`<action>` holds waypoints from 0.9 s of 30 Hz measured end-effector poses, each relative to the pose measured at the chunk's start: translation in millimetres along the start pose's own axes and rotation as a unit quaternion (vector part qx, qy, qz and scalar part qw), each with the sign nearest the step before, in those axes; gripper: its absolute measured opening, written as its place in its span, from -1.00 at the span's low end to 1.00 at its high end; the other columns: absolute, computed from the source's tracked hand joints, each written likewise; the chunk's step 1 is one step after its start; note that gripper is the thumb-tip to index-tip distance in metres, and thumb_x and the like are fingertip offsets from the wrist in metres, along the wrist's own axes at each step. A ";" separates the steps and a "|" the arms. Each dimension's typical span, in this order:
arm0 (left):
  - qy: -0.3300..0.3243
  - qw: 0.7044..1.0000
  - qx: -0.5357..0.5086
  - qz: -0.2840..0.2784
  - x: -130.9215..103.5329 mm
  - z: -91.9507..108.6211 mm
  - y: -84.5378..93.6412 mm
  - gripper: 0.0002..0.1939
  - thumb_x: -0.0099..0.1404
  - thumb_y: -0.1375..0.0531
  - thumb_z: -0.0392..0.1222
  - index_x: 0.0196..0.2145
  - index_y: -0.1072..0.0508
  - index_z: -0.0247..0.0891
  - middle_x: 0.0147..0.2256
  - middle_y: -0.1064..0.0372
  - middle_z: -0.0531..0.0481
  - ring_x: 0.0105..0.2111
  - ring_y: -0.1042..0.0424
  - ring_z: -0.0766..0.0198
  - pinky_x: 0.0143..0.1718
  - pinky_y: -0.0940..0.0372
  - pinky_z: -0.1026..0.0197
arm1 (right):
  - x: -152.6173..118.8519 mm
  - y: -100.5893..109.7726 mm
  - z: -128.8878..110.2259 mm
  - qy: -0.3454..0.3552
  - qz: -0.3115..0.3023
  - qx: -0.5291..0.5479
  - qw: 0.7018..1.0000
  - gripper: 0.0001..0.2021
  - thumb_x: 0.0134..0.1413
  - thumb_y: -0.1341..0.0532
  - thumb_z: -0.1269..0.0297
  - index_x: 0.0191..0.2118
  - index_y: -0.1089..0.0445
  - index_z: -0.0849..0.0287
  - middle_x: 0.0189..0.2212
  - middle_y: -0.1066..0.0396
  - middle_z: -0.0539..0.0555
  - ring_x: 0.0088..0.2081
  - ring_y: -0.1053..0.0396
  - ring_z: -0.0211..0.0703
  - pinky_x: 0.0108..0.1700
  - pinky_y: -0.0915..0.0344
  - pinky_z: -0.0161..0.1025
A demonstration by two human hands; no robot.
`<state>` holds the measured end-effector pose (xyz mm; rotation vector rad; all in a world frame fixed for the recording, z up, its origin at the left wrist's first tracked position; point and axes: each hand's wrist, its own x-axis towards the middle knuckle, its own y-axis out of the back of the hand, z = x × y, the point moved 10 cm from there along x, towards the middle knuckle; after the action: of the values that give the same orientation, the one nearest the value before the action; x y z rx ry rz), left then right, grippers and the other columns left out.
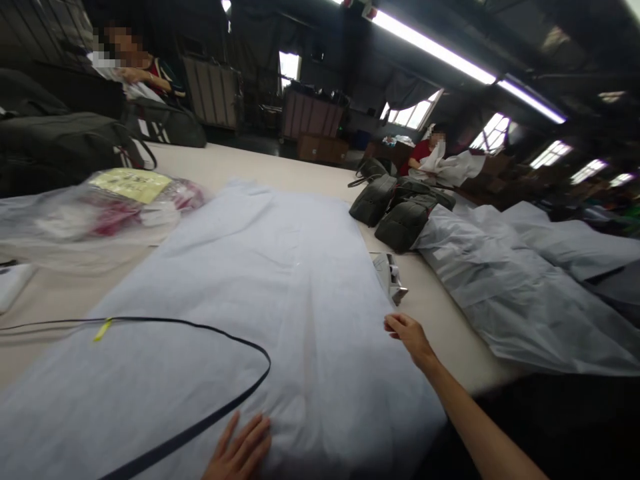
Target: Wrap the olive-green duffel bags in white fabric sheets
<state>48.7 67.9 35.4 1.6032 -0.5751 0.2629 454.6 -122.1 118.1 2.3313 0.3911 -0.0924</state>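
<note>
A large pale bluish-white fabric sheet (235, 267) lies spread along the table. My left hand (243, 443) rests flat on it near the bottom of the view, fingers stretched out. At the sheet's right edge, my right hand (407, 333) has its fingers pinched together on the fabric. A dark narrow strap (225, 333) curves over the sheet to the left of my hands, with a small yellow strip (103, 329) by it. Just beyond my right hand, a small white box with items in it (390, 277) sits partly under the sheet's edge.
Dark bags stand at the left (55, 147) and right (407, 220). A clear plastic bag with a yellow label (130, 185) lies at left. Translucent white sheeting (500, 280) covers things at right. Two people (160, 77) (417, 157) handle white material across the table (280, 170).
</note>
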 end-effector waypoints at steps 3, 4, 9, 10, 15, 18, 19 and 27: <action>0.063 0.997 -0.036 -0.038 1.1 -5.4 -7.1 -0.49 0.21 -0.04 -0.43 0.08 -0.37 -0.05 0.17 -0.30 0.07 0.25 -0.12 0.26 0.37 0.40 -0.07 | -81.6 -100.8 -57.6 0.041 -0.210 0.108 0.971 -0.68 -0.04 -0.23 0.02 -0.37 -0.46 0.22 -0.44 -0.51 0.09 -0.37 -0.45 -0.17 -0.29 -0.38 -0.25; 0.071 0.995 -0.046 -0.044 1.7 -4.8 -7.9 -0.49 0.22 -0.05 -0.43 0.08 -0.36 -0.06 0.17 -0.29 0.06 0.25 -0.11 0.24 0.37 0.42 -0.07 | -109.8 -134.5 -73.3 0.041 -0.271 0.122 0.954 -0.70 -0.04 -0.24 0.04 -0.38 -0.45 0.23 -0.47 -0.50 0.06 -0.40 -0.44 -0.20 -0.30 -0.37 -0.26; 0.066 0.995 -0.070 -0.038 0.5 1.3 -15.8 -0.54 0.27 -0.06 -0.38 0.09 -0.33 -0.08 0.15 -0.30 0.02 0.22 -0.15 0.13 0.34 0.25 -0.12 | -189.2 -247.0 -100.9 0.015 -0.382 0.029 0.924 -0.89 -0.08 -0.24 0.26 -0.46 -0.42 0.20 -0.59 -0.43 -0.06 -0.53 -0.36 -0.32 -0.43 -0.29 -0.38; 0.068 0.994 -0.072 -0.043 -0.3 1.4 -19.3 -0.54 0.26 -0.05 -0.39 0.08 -0.34 -0.08 0.14 -0.31 0.02 0.21 -0.18 0.11 0.32 0.18 -0.13 | -192.4 -257.2 -100.2 0.011 -0.379 0.009 0.925 -0.91 -0.09 -0.24 0.29 -0.49 -0.41 0.20 -0.63 -0.40 -0.07 -0.56 -0.34 -0.32 -0.47 -0.26 -0.39; 0.072 0.989 -0.098 -0.087 -2.0 1.7 -29.9 -0.50 0.27 -0.01 -0.42 0.12 -0.32 -0.09 0.17 -0.28 -0.01 0.21 -0.18 0.05 0.25 0.00 -0.14 | -183.4 -274.7 -86.7 0.000 -0.344 -0.100 0.934 -0.86 -0.13 -0.25 0.37 -0.61 -0.33 0.18 -0.74 -0.31 -0.10 -0.65 -0.27 -0.32 -0.53 -0.23 -0.39; 0.071 0.983 -0.125 -0.118 -1.9 3.0 -32.9 -0.47 0.27 0.01 -0.44 0.15 -0.30 -0.10 0.19 -0.26 -0.04 0.22 -0.17 0.05 0.24 -0.03 -0.12 | -177.9 -276.9 -79.3 -0.004 -0.326 -0.148 0.934 -0.88 -0.12 -0.24 0.35 -0.59 -0.36 0.18 -0.71 -0.36 -0.08 -0.62 -0.32 -0.29 -0.52 -0.27 -0.39; 0.073 0.981 -0.131 -0.126 -1.7 2.8 -33.9 -0.46 0.27 0.01 -0.45 0.15 -0.29 -0.10 0.19 -0.25 -0.06 0.21 -0.17 0.05 0.23 -0.04 -0.12 | -177.1 -277.8 -77.4 -0.004 -0.321 -0.163 0.933 -0.89 -0.12 -0.25 0.35 -0.58 -0.38 0.18 -0.70 -0.38 -0.07 -0.60 -0.34 -0.28 -0.51 -0.27 -0.39; 0.080 0.967 -0.159 -0.180 0.8 1.7 -33.9 -0.40 0.24 0.04 -0.50 0.19 -0.26 -0.11 0.22 -0.21 -0.11 0.23 -0.14 0.00 0.22 -0.07 -0.18 | -169.7 -290.3 -81.1 0.003 -0.310 -0.300 0.902 -0.85 -0.23 -0.33 0.32 -0.67 -0.41 0.16 -0.65 -0.46 0.05 -0.48 -0.49 -0.12 -0.44 -0.34 -0.34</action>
<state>66.3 66.9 6.5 1.3298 -0.1819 0.0228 200.3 85.7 9.5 1.5339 1.0024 -0.2339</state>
